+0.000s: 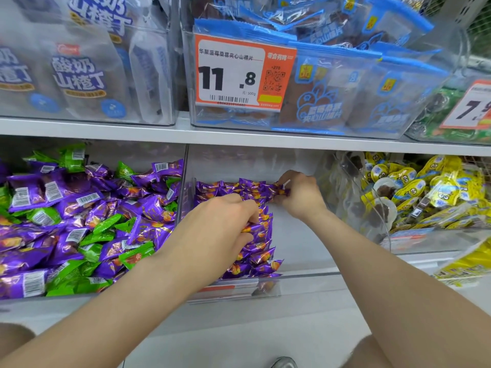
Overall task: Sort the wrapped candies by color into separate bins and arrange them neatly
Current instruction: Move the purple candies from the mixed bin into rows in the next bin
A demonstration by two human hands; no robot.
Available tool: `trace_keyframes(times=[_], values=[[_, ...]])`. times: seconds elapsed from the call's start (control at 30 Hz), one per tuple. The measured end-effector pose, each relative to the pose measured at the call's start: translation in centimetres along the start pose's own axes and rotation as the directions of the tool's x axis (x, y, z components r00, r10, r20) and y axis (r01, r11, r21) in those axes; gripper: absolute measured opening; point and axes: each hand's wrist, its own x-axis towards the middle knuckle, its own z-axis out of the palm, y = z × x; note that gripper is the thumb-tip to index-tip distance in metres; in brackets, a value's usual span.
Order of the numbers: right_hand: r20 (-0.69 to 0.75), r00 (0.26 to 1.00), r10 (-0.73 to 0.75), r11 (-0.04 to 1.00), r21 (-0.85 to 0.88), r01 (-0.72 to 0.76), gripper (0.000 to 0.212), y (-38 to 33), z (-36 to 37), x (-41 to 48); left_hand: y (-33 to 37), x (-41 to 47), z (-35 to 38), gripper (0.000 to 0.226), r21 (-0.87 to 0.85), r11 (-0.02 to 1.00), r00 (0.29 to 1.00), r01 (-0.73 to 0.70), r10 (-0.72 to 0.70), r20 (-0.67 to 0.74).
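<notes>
A clear middle bin point(305, 274) holds purple wrapped candies point(261, 257) lined up in a row along its left side and another row across the back. My left hand point(225, 221) lies over the left row, fingers curled round candies there. My right hand point(299, 193) pinches a purple candy point(279, 192) at the right end of the back row. The left bin point(87, 152) is heaped with mixed purple candies point(39, 192) and green candies point(106, 227).
A bin of yellow wrapped snacks point(435, 192) stands on the right. The upper shelf point(239, 134) carries clear bins of blue and white packets, with a price tag point(239, 73) on the middle one. The right half of the middle bin's floor is bare.
</notes>
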Motion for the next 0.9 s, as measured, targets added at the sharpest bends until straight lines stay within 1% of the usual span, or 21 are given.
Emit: trace_keyframes(times=[0.1,0.2,0.27,0.33,0.4,0.43,0.47,0.5,0.53,0.57,0.6,0.63,0.67,0.7,0.73,0.8,0.83,0.87,0.9], values=[[0.03,0.997,-0.075,0.996,-0.035,0.076,0.027,0.1,0.2,0.1,-0.1,-0.1,0.0,0.023,-0.007,1.0,1.0,-0.003,0.003,-0.002],[0.028,0.995,-0.097,0.994,-0.051,0.098,0.028,0.3,0.5,0.2,-0.2,-0.2,-0.1,0.022,-0.014,1.0,1.0,-0.009,0.008,-0.02],[-0.002,0.995,-0.103,0.993,-0.056,0.102,0.028,0.4,0.4,0.1,-0.3,-0.3,-0.1,0.021,-0.022,1.0,0.999,-0.015,0.014,-0.046],[-0.07,0.993,-0.09,0.995,-0.048,0.087,0.025,-0.1,-0.4,-0.4,-0.4,-0.3,-0.1,0.023,-0.047,0.999,0.997,-0.01,0.007,-0.073],[-0.141,0.988,-0.056,0.997,0.041,0.062,0.022,-1.4,-1.6,-1.2,-0.4,-0.3,-0.2,0.026,-0.106,0.994,0.994,0.014,-0.025,-0.106],[-0.144,0.989,-0.037,0.989,0.139,0.058,0.021,-2.3,-2.5,-1.8,-0.4,-0.3,-0.2,0.027,-0.148,0.989,0.991,0.031,-0.05,-0.128],[-0.096,0.995,-0.025,0.955,0.291,0.052,0.02,-3.3,-3.5,-2.6,-0.4,-0.2,-0.2,0.027,-0.201,0.978,0.986,0.055,-0.085,-0.145],[0.021,0.999,-0.042,0.878,0.477,0.027,0.018,-4.3,-4.8,-3.7,-0.4,-0.1,-0.3,0.028,-0.267,0.96,0.98,0.083,-0.127,-0.151],[0.174,0.978,-0.113,0.768,0.639,-0.025,0.019,-5.3,-6.1,-4.9,-0.4,0.0,-0.5,0.03,-0.343,0.933,0.975,0.111,-0.169,-0.144],[0.306,0.929,-0.208,0.67,0.737,-0.093,0.025,-6.0,-7.3,-6.3,-0.3,0.0,-0.7,0.035,-0.423,0.897,0.971,0.129,-0.201,-0.13],[0.383,0.875,-0.295,0.632,0.766,-0.122,0.03,-6.5,-8.4,-7.5,-0.2,0.1,-0.9,0.04,-0.496,0.857,0.968,0.137,-0.223,-0.118],[0.414,0.842,-0.345,0.642,0.759,-0.11,0.031,-6.9,-9.1,-8.5,-0.1,0.1,-1.1,0.044,-0.55,0.824,0.964,0.135,-0.237,-0.119],[0.416,0.833,-0.366,0.67,0.738,-0.074,0.029,-7.1,-9.6,-9.2,0.0,0.0,-1.3,0.048,-0.58,0.804,0.96,0.128,-0.246,-0.13],[0.404,0.84,-0.362,0.688,0.724,-0.052,0.027,-7.2,-9.8,-9.5,0.2,-0.1,-1.5,0.049,-0.589,0.799,0.957,0.122,-0.251,-0.143],[0.394,0.849,-0.352,0.681,0.73,-0.056,0.025,-7.1,-9.9,-9.7,0.5,-0.2,-1.6,0.049,-0.589,0.8,0.957,0.114,-0.247,-0.151],[0.398,0.855,-0.332,0.628,0.77,-0.115,0.024,-6.6,-10.0,-9.7,0.8,-0.4,-1.8,0.045,-0.606,0.792,0.968,0.077,-0.206,-0.146],[0.414,0.846,-0.337,0.59,0.793,-0.152,0.025,-6.3,-10.1,-9.9,1.0,-0.4,-1.8,0.044,-0.62,0.783,0.975,0.052,-0.174,-0.139],[0.438,0.829,-0.348,0.574,0.798,-0.181,0.026,-5.9,-10.2,-9.8,1.2,-0.5,-1.8,0.043,-0.618,0.786,0.98,0.03,-0.146,-0.137],[0.461,0.813,-0.355,0.588,0.786,-0.189,0.027,-5.4,-10.1,-9.8,1.3,-0.5,-1.6,0.043,-0.588,0.809,0.981,0.007,-0.119,-0.152]])
